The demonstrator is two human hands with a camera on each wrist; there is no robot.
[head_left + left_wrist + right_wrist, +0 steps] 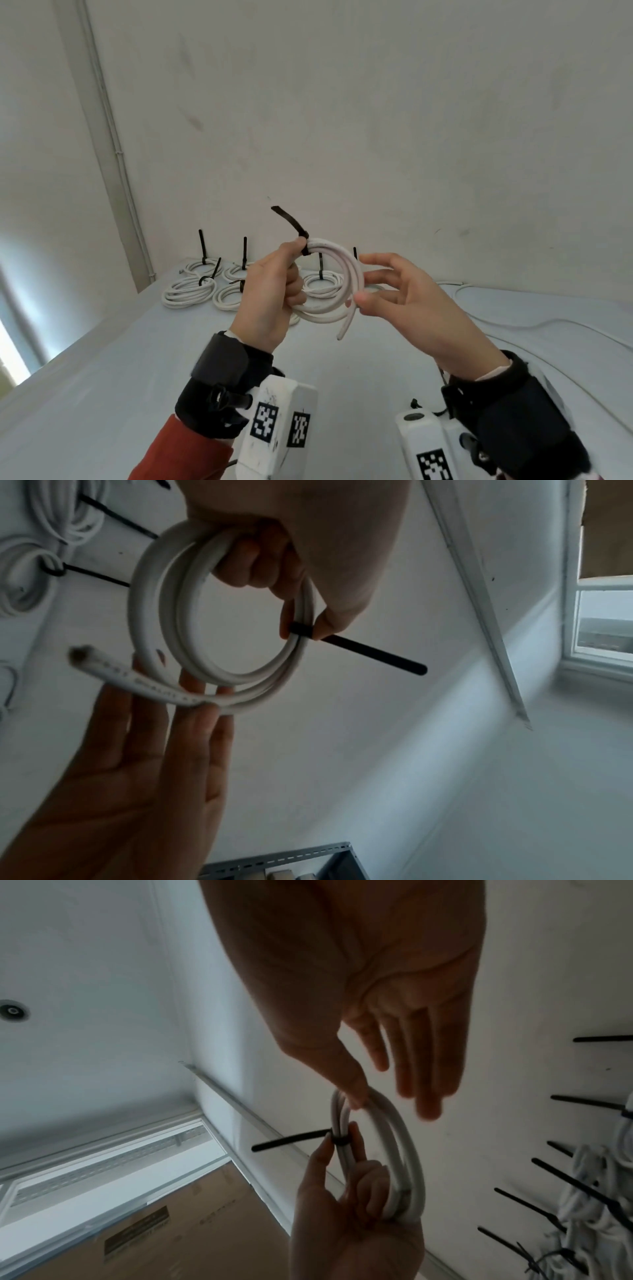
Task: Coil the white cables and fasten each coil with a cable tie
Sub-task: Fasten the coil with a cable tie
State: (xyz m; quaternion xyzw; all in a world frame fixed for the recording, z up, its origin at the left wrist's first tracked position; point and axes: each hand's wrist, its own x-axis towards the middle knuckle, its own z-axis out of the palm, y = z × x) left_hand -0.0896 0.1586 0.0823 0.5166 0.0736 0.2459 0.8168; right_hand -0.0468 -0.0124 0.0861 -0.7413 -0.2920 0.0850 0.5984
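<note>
The white coil (pixel 356 274) hangs in the air above the table (pixel 137 359). It has several smooth turns, its ring is nearly upright, and its cut end points down at the table. A black cable tie (pixel 291 221) bands its top, with the tail slanting up away from the table. The left hand (pixel 270 298) pinches the coil at the tie, fingers hooked through the ring. The right hand (pixel 411 301) lies spread, thumb touching the coil.

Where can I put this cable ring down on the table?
Bare table lies front left, between the tied coils and the left sleeve. Crowded: the back by the wall, with those coils, and the right, where a loose cable trails.
</note>
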